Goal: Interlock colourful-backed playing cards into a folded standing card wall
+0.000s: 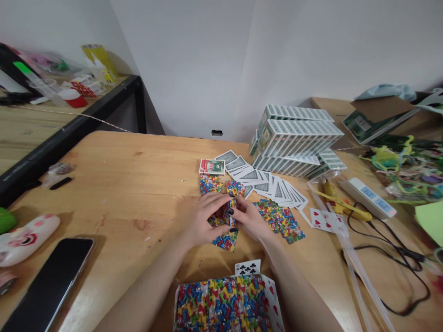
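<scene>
Fingers of L hand (199, 223) & R hand (251, 220) are pinching patterned card piece (227, 218) over table (121, 193), w/ nearside panel (222, 299) looking joined & grey-backed cards (263, 187) lying loose, unjoined.

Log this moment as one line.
left hand: holding multicolored piece | right hand: thumb against same piece | beyond hands: loosely spread gray-backed cards, card box | phone: screen dark

Pale wall (187, 60) behind a light wooden table (138, 175).
</scene>
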Available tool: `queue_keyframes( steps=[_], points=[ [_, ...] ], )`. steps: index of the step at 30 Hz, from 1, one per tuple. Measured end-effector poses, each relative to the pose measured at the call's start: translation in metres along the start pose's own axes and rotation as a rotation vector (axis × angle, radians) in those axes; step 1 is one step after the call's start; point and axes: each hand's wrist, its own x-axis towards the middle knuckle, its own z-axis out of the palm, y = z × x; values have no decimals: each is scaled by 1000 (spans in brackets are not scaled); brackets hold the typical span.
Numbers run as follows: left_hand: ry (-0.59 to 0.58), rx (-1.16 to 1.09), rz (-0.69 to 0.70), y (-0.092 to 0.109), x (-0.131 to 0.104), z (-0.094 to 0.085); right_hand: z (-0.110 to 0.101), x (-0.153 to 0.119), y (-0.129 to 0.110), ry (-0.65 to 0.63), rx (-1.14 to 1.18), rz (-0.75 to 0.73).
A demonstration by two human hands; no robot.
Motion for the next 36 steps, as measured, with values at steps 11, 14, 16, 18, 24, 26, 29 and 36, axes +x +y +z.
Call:
queue_keyframes(
  steps=[11,14,16,18,24,26,29,36],
  points=[
    [44,4,73,2,2,1,5,-3,0,104,-61,-171],
    [121,-41,-6,3,1,-1,10,-4,2,244,-238,-331],
    [203,-122,-114,2,-1,-1,12,-5,4,311,-350,-424],
    [233,-267,-216,0,-3,1,13,-7,6,338,-442,-487],
    [-37,-586,-427,-2,0,5,12,-10,10,338,-696,-585],
    [-96,-663,-477,-2,2,3,11,-11,9,347,-780,-620],
    [-187,-776,-531,-3,5,-4,11,-14,6,320,-851,-653],
    [-306,-802,-605,-1,14,-14,11,-16,5,272,-868,-587]
  ],
)
